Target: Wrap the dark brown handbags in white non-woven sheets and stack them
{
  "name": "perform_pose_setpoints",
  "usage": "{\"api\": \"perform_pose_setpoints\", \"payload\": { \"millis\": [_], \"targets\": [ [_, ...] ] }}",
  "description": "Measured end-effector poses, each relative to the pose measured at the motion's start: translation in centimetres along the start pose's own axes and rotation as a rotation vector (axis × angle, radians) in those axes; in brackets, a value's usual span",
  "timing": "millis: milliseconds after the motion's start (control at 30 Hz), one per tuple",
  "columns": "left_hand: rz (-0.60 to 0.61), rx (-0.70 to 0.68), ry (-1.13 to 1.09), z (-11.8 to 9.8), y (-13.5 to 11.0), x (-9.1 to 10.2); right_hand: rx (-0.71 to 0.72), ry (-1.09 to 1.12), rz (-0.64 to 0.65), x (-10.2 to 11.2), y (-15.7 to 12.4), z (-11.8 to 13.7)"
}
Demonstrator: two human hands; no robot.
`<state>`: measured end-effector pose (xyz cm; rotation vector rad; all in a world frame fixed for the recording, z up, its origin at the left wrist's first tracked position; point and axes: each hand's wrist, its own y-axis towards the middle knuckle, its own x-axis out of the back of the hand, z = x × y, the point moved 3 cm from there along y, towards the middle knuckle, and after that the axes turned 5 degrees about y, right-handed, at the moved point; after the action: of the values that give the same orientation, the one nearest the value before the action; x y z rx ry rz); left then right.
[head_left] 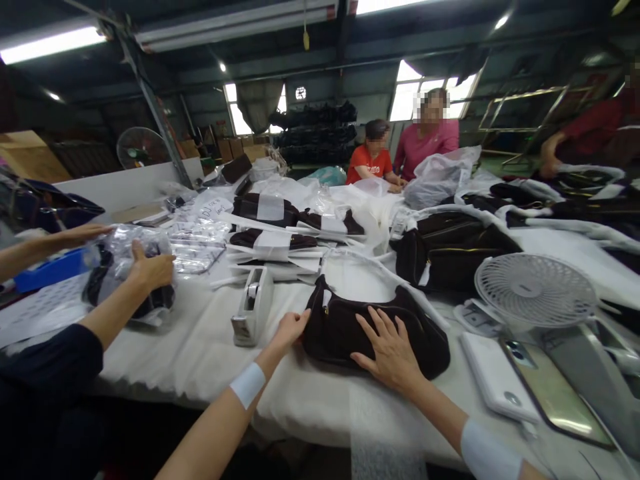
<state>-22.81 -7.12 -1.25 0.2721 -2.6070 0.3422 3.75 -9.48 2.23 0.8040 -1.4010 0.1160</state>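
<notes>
Head view. Black bag lies on the white-covered table, near the front edge and central. Left hand is open, fingers straight, tips touching the bag's left end, no grasp. Right hand is spread flat, palm down on the bag's top, nothing clasped.

Tape dispenser stands just beside the left hand. Bare cloth runs between the bag and the front edge, and more to the left in front of the dispenser. On the right it is tighter: the white desk fan is near, with a white slab device and a shiny flat panel just beside it. Behind the bag is another black bag.

Far left, a co-worker's hand holds a plastic-wrapped bag.

Writing: handwritten paper sheet at the back, unreadable. The fan hub label is too small to read.
</notes>
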Motion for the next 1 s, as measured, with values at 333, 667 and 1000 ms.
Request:
{"api": "perform_pose_setpoints", "payload": {
  "millis": [333, 667, 1000],
  "targets": [
    [-0.237, -0.248, 0.209, 0.1, -1.3, -0.5, -0.009, 0.060, 0.041, 0.0, -0.5, -0.2],
    [0.018, -1.222, 0.762, -8.2, -8.2, -8.1, -0.074, 0.259, 0.077, 0.5, -0.6, 0.2],
    [-0.015, -1.214, 0.993, -6.0, -7.8, -10.2, -0.971, 0.688, -0.397, 4.2, -8.7, -10.6]
  ]
}}
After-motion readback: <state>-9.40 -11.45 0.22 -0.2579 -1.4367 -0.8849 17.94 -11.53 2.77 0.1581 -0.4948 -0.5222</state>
